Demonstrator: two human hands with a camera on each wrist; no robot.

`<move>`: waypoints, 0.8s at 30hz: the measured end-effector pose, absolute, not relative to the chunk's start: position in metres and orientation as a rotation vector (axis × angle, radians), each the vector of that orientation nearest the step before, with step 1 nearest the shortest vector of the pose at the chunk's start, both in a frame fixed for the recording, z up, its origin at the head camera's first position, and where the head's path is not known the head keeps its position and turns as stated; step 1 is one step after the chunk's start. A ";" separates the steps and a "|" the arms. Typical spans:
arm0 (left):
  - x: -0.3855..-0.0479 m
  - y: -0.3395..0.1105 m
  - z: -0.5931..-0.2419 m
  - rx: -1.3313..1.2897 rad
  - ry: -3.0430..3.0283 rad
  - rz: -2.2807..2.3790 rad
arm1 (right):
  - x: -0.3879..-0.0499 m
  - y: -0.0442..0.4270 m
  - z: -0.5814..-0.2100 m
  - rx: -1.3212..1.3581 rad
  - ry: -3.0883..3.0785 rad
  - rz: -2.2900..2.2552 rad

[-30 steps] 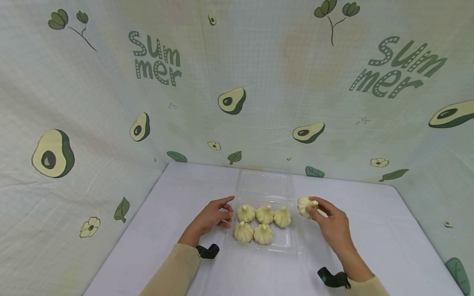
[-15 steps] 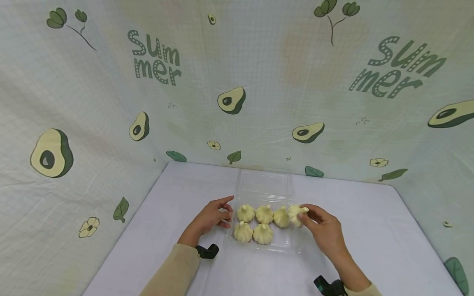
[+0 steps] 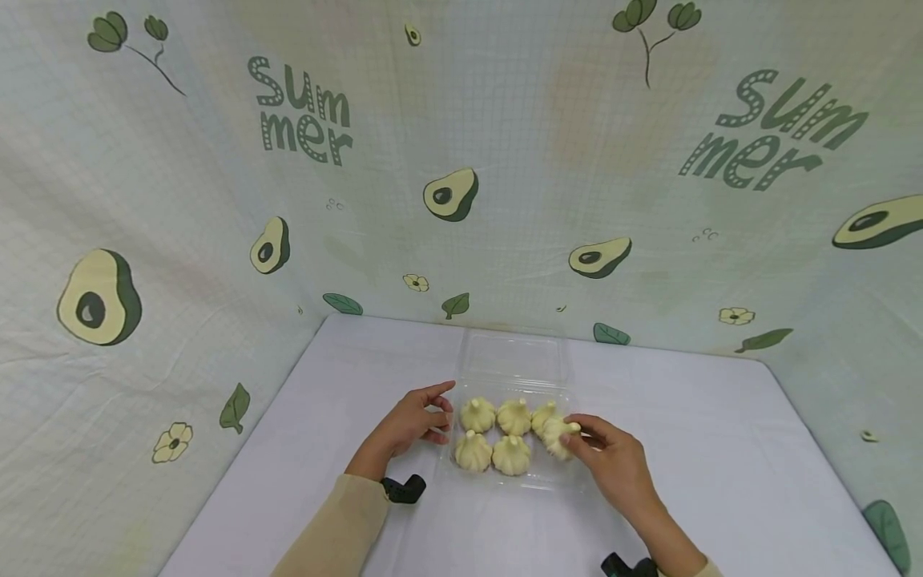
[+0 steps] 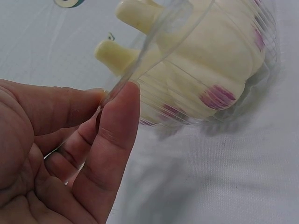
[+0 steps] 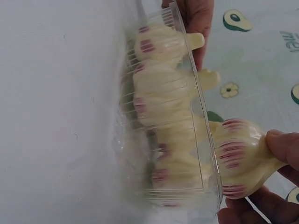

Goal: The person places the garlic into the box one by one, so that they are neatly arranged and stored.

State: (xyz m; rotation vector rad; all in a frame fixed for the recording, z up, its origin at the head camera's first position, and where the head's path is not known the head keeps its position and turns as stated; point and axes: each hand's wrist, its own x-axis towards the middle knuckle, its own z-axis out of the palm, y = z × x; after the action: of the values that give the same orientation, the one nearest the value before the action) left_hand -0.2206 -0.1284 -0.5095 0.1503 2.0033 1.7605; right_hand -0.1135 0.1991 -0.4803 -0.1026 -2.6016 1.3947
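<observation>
Several pale garlic bulbs (image 3: 512,455) sit in two rows inside a clear plastic clamshell box (image 3: 461,476), whose lid (image 3: 513,358) lies folded back. At the box's left rim, my left hand (image 3: 416,420) pinches the edge between thumb and finger, as the left wrist view shows. With its fingers, my right hand (image 3: 620,465) grips another garlic bulb (image 5: 240,158) by the stem end. In the head view this bulb overlaps the front-right part of the box and partly covers the bulb behind it. Purple streaks mark its base in the right wrist view.
The box stands on a white-covered table (image 3: 721,449). A patterned cloth (image 3: 519,160) with avocado prints hangs around the back and sides. Each wrist carries a small black camera (image 3: 405,490).
My right hand has carried its garlic bulb left and toward the front, from beside the box to over its right side. The left hand stays at the rim.
</observation>
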 end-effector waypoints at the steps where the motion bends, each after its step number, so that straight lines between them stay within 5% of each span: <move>1: -0.221 -0.128 -0.510 0.150 2.004 1.760 | -0.113 0.199 -0.482 -0.098 -2.612 1.376; 24: -0.221 -0.128 -0.510 0.154 2.025 1.745 | -0.114 0.192 -0.505 0.121 -2.715 1.091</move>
State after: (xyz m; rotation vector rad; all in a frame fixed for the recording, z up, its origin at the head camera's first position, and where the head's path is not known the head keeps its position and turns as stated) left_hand -0.2214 -0.1278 -0.5101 0.1539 2.0253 1.7445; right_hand -0.1141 0.1921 -0.5046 0.1211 -2.7151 1.0907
